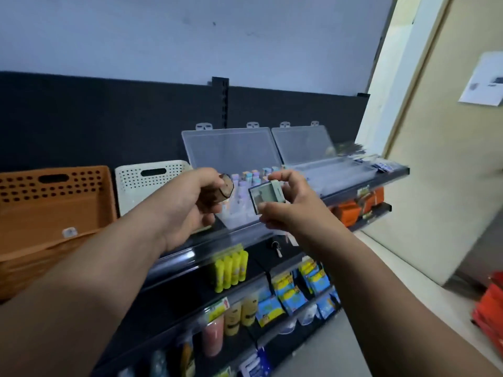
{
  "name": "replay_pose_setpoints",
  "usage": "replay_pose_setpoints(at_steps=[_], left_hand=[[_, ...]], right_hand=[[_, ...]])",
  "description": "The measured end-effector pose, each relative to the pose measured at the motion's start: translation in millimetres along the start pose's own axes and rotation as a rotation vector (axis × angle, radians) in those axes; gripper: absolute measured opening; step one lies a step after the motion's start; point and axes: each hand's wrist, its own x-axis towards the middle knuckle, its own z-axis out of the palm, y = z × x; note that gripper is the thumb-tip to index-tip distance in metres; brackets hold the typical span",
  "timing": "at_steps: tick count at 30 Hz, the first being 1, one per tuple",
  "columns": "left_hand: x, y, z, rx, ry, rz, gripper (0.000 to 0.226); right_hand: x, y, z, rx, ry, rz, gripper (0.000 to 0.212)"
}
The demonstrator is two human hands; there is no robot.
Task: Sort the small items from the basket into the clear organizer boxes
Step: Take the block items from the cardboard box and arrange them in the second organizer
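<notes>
- An orange perforated plastic basket sits at the far left of the top shelf, with a cream perforated plastic basket just beside it. Either could be the source bin, and both are close to the boxes.
- The left hand is raised in front of the cream basket, its fingers curled round a small round brown piece with a pale cut face. It seems parked there, waiting its turn while the other hand works.
- Behind both hands stands a clear plastic organizer box. Its lid is propped back against the dark panel, so the compartments are open from above. Pastel-capped small items stand in rows inside.
- The right hand hovers above that box's front right part, thumb and fingers pinching a small flat rectangular pack by its edges. The pack is tilted toward the person, probably to check which compartment it belongs in. It is not yet in any box.
- A second clear organizer box, lid also up, stands just to the right; its contents are too blurred to tell.
- The lower shelves hold yellow tubes and blue packets.
</notes>
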Motion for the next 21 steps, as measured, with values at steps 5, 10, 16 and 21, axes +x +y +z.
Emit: replay_pose_setpoints(at_steps=[5,10,16,21], left_hand=[[16.1,-16.0,83.2,-0.033,-0.041,-0.009,0.022],[39.1,-9.9,144.2,0.071,-0.114,0.025,0.02],[95.2,3.8,180.5,0.179,-0.117,0.095,0.025],[164.8,9.3,198.6,0.268,-0.14,0.083,0.023]], right_hand=[[-17.0,12.7,-80.1,0.132,0.034,0.049,0.032],[-13.6,16.6,-145.2,0.148,0.093,0.022,0.028],[11.8,33.9,-206.4,0.026,0.168,0.005,0.035],[60.1,48.5,-249.6,-0.035,0.168,0.014,0.035]])
